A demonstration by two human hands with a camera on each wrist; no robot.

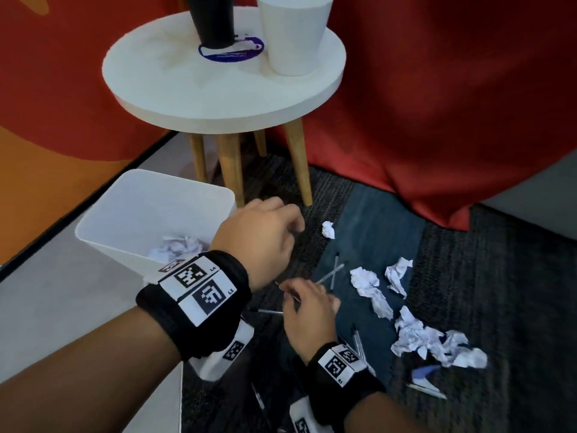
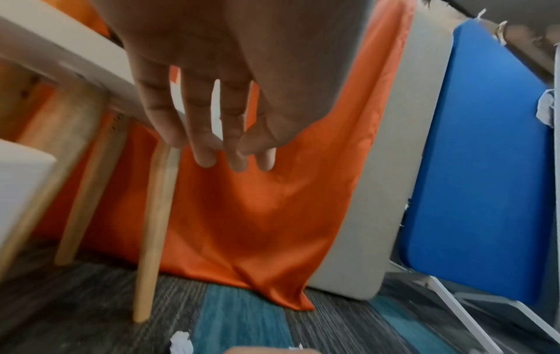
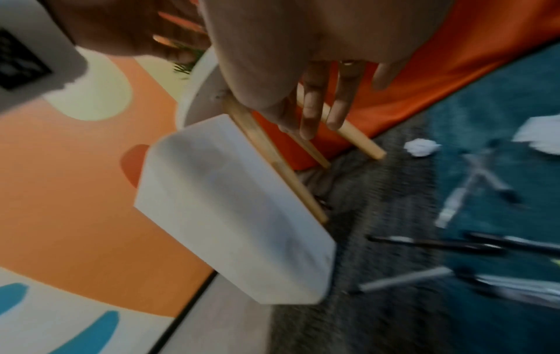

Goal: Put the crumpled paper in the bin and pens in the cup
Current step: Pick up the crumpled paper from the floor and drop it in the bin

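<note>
The white bin (image 1: 150, 214) stands on the floor at the left with crumpled paper (image 1: 178, 245) inside. My left hand (image 1: 259, 232) hovers just right of its rim, its fingers (image 2: 206, 143) relaxed and empty. My right hand (image 1: 309, 310) is low over the carpet among loose pens (image 1: 270, 312), its fingers (image 3: 315, 119) straight and holding nothing that I can see. Two crossed pens (image 1: 332, 275) lie just beyond it, and more pens (image 3: 436, 244) lie beside it. Several crumpled paper balls (image 1: 368, 282) lie to the right, and one small ball (image 1: 327, 229) is nearer the table. A black cup (image 1: 212, 20) and a white cup (image 1: 293, 35) stand on the round table (image 1: 218, 89).
The table's wooden legs (image 1: 231, 167) stand right behind the bin. Red cloth (image 1: 437, 120) hangs to the floor at the back right. A blue panel on a white frame (image 2: 478, 167) stands further right. A small blue-and-white card (image 1: 427, 382) lies near the paper pile.
</note>
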